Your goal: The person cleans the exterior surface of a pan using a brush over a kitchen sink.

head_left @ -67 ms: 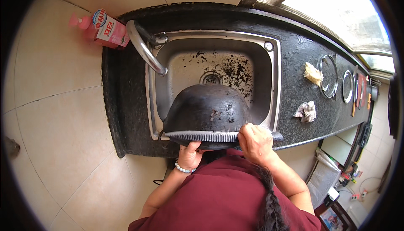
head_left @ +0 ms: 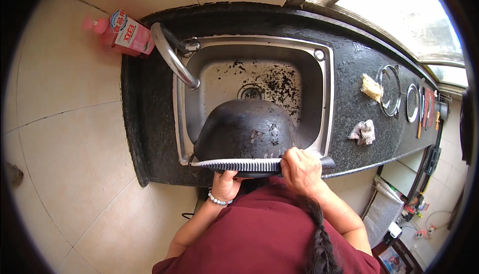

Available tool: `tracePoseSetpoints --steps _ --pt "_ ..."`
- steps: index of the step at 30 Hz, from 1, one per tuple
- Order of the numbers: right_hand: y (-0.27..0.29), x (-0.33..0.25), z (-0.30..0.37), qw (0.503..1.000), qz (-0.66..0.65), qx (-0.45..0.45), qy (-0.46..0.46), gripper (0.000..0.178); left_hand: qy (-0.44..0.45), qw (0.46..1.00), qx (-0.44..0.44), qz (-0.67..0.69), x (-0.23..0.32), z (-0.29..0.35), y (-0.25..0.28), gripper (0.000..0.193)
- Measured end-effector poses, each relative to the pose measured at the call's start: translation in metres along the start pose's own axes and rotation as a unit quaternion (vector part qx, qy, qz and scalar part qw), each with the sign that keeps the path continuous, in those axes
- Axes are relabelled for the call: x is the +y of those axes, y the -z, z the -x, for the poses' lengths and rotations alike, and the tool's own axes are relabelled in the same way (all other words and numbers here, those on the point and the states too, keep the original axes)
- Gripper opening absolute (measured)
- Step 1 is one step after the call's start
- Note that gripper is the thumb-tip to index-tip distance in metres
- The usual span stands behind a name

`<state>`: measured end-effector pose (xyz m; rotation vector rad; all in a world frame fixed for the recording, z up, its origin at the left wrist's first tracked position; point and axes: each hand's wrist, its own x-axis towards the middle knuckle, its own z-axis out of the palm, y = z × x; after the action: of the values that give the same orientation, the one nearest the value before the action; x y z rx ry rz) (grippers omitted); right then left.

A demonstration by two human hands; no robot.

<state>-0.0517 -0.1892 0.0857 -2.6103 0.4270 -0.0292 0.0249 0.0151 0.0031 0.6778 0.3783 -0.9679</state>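
Observation:
A blackened wok [head_left: 239, 124] leans over the near side of the sink, its rounded, scorched underside facing up and away from me. Bare patches show where the black crust has come off. My left hand [head_left: 226, 186], with a bead bracelet at the wrist, grips the wok's near rim; its thumb shows and the other fingers are mostly hidden beneath. In my closed right hand [head_left: 301, 170] is the dark handle of a knife with a ridged blade [head_left: 244, 165]. The blade lies crosswise along the wok near the rim, its tip pointing left.
Black flakes litter the steel sink [head_left: 327, 99] around the drain. A curved faucet [head_left: 174, 59] reaches in from the left, beside a pink pump bottle [head_left: 130, 37]. On the right counter lie a bristly scrubber [head_left: 371, 88], a crumpled cloth [head_left: 362, 132], a round lid [head_left: 390, 90] and several utensils.
The knife blade has rolled slightly and shifted a little toward me, so its smooth upper band looks brighter. The wok and my left hand stay in place.

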Motion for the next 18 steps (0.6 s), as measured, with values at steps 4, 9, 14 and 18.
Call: tracePoseSetpoints --steps 4,9,14,18 --pt "-0.005 -0.015 -0.003 0.995 0.022 -0.058 -0.079 0.020 0.019 0.996 -0.064 0.062 -0.010 -0.002 0.022 0.019" --pt "-0.002 -0.019 -0.007 0.990 0.054 -0.096 -0.091 0.025 0.047 0.991 -0.081 0.093 -0.012 -0.002 0.024 0.021" --pt "-0.008 -0.009 -0.014 0.988 0.080 -0.100 -0.080 0.025 0.032 0.999 -0.024 0.033 -0.007 -0.002 0.006 0.030" --pt "-0.015 0.032 -0.024 0.989 0.092 -0.030 -0.112 0.026 0.031 0.999 0.010 0.001 0.005 -0.005 -0.017 0.041"
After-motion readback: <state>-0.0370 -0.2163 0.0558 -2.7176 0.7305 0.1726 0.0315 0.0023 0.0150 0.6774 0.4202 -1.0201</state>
